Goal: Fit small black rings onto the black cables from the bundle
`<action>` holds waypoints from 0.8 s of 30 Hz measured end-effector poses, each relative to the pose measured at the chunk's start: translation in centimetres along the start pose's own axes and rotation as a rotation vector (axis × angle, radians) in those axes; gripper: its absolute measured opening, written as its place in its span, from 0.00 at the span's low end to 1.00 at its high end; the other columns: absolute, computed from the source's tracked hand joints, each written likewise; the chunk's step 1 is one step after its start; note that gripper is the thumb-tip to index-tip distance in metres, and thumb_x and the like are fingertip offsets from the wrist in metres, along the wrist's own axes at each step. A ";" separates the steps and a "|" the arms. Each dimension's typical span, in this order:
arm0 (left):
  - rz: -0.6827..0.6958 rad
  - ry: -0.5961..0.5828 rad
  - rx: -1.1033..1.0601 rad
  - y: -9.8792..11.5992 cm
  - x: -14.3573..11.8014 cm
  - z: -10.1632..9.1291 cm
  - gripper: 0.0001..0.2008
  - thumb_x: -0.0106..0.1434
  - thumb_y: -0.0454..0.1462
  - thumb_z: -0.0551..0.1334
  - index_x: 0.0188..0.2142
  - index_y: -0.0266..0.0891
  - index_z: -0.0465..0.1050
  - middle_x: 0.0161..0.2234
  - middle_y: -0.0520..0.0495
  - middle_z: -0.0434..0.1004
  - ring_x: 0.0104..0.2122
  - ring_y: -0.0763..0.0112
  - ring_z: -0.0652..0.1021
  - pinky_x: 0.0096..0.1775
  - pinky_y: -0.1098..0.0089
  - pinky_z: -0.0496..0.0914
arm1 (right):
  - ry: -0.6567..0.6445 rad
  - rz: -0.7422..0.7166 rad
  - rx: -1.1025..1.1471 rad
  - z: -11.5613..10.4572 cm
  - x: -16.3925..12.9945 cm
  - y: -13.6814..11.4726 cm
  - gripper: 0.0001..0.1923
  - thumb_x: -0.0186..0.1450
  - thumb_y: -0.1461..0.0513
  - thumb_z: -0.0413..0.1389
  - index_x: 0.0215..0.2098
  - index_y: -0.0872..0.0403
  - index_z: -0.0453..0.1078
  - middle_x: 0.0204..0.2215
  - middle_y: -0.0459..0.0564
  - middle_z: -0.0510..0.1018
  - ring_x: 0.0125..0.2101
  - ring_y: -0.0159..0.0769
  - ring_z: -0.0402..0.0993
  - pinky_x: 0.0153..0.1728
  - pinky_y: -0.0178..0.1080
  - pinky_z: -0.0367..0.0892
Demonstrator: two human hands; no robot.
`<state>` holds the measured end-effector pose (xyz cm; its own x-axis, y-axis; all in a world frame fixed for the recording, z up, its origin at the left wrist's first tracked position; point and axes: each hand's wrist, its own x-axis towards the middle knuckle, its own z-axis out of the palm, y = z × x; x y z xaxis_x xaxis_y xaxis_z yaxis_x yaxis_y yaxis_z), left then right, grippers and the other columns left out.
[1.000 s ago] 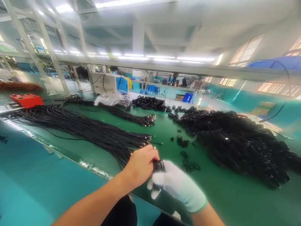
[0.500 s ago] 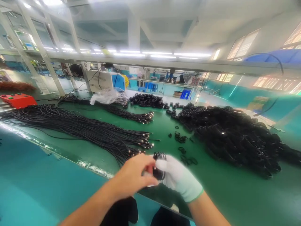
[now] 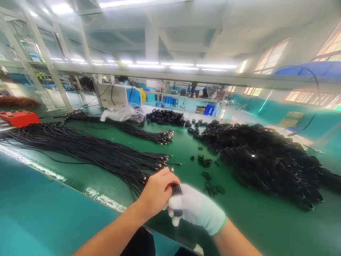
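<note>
Green bench, both hands on one coil

Green bench top (image 3: 239, 220) runs under a factory hall. One small black coil (image 3: 177, 189) sits above its near edge, pinched between two hands. Bare left hand (image 3: 157, 192) curls closed over the coil's top; white-gloved right hand (image 3: 195, 209) wraps it from below, fingers hiding most of it. Two fans of black cables (image 3: 87, 149) lie left, one big heap of black coils (image 3: 269, 163) right, loose rings (image 3: 210, 177) between, too blurred to count

Bright ceiling lights (image 3: 170, 65) glare white. The table (image 3: 247, 220) shines. Edges look bent and a bit blurry.
</note>
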<state>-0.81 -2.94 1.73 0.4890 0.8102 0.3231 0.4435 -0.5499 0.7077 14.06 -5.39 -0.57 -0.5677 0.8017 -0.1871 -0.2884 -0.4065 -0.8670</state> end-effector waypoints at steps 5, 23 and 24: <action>-0.077 0.029 -0.021 0.0 0.8 0.2 0.20 0.52 0.25 0.54 0.40 0.44 0.73 0.35 0.53 0.70 0.32 0.74 0.72 0.34 0.74 0.67 | -0.062 -0.047 0.064 -0.9 0.2 -0.1 0.15 0.55 0.61 0.62 0.38 0.61 0.70 0.32 0.53 0.73 0.30 0.35 0.73 0.27 0.38 0.74; -0.032 -0.275 0.014 -2.1 12.6 9.9 0.07 0.54 0.30 0.59 0.32 0.41 0.72 0.32 0.52 0.72 0.36 0.67 0.72 0.42 0.67 0.65 | 0.693 -0.592 0.260 -10.7 -6.0 -7.6 0.23 0.52 0.57 0.65 0.44 0.51 0.66 0.34 0.47 0.76 0.29 0.32 0.73 0.22 0.31 0.67; -0.041 -0.303 0.010 -2.1 12.9 11.1 0.08 0.52 0.29 0.60 0.32 0.41 0.72 0.33 0.51 0.72 0.37 0.65 0.72 0.44 0.65 0.65 | 0.712 -0.587 0.253 -10.4 -5.8 -7.5 0.24 0.51 0.57 0.66 0.43 0.52 0.66 0.33 0.47 0.76 0.27 0.30 0.71 0.20 0.30 0.65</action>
<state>12.91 6.43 -2.53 0.6714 0.7354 0.0913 0.4741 -0.5210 0.7098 27.51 -2.42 2.16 0.2985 0.9523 -0.0637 -0.5832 0.1292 -0.8020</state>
